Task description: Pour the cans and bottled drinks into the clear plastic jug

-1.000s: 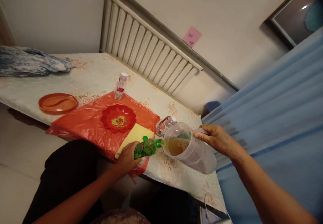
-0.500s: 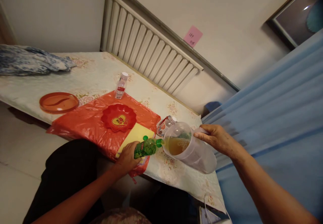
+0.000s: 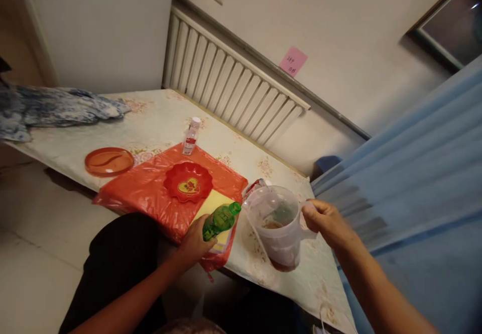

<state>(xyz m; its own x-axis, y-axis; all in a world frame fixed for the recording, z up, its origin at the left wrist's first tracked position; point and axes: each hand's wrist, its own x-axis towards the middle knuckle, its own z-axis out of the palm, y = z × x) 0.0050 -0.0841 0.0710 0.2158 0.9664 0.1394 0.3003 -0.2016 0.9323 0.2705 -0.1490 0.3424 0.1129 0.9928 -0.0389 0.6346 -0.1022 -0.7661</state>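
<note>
Left hand [image 3: 196, 241] wrapped round green bottle [image 3: 220, 219]. Bottle tilted, neck pointing up toward jug [image 3: 278, 228], mouth just short of rim, apart. Right hand [image 3: 326, 221] closed on jug handle, jug upright between both hands; resting on table [image 3: 161, 118] or lifted, cannot tell. Amber liquid [image 3: 282, 263] low in jug. Yellow pad [image 3: 213, 203] just beyond left hand. Red dish [image 3: 188, 182] farther out. Orange plate [image 3: 109, 161] well off to left hand's outer side.

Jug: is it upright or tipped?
Upright: the jug has its mouth up and brown liquid at its bottom; the right hand holds its handle.
</note>
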